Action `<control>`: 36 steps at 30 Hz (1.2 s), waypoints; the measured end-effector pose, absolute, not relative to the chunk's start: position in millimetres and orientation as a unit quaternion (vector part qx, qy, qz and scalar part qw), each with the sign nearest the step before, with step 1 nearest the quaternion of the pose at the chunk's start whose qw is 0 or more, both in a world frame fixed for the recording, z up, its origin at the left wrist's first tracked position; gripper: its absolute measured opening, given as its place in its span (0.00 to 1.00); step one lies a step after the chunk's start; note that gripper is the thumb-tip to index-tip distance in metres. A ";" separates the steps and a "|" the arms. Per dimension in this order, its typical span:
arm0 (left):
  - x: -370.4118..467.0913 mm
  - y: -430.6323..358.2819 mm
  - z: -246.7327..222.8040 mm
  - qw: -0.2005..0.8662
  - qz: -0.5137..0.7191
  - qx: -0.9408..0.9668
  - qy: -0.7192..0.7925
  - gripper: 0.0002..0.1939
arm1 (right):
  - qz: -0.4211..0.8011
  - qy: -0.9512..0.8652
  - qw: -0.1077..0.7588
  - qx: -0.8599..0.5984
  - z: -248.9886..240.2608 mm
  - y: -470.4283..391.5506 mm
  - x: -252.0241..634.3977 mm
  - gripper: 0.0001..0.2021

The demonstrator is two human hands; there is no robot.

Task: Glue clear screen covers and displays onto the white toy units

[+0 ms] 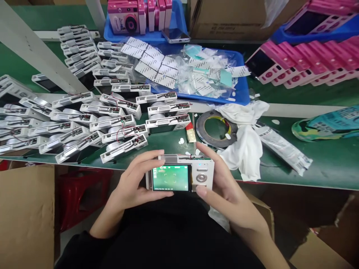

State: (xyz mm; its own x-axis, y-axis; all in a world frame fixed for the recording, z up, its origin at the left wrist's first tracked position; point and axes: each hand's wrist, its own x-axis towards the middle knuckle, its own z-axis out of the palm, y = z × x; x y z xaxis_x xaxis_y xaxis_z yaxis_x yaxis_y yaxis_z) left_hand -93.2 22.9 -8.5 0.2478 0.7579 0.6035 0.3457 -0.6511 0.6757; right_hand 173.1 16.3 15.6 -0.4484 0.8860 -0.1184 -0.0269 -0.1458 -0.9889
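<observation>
A white digital camera is held level between my two hands in front of the bench edge. Its rear screen is lit with a green picture and a focus frame, and its top is uncovered, with parts showing. My left hand grips the left end, fingers along the top and thumb under the screen. On the right end, my right hand has its thumb at the lower button below the round pad and a finger behind the upper corner. Several uncovered white camera bodies lie on the green bench beyond my left hand.
A blue tray holds white labels and clear film scraps. Near my right hand lie a tape roll, a white cloth and a silvery packet. Pink cameras stand at back right. A white post crosses the left.
</observation>
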 end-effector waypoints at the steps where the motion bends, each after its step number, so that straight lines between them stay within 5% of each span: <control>1: -93.4 23.2 -8.2 0.210 0.496 0.760 0.364 0.33 | 0.659 -0.549 0.348 -0.378 15.3 16.8 174.0 0.36; 36: -89.7 23.7 -4.6 0.195 0.490 0.768 0.365 0.35 | 0.682 -0.508 0.370 -0.374 10.5 19.6 168.0 0.36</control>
State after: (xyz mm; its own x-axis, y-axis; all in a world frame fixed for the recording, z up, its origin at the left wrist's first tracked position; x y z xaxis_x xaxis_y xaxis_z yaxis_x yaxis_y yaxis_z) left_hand -89.7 23.7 -4.6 0.2550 0.7503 0.6099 0.3694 -0.6585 0.6557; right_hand 168.0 19.6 10.5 -0.4455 0.8851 -0.1347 -0.1245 -0.2102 -0.9697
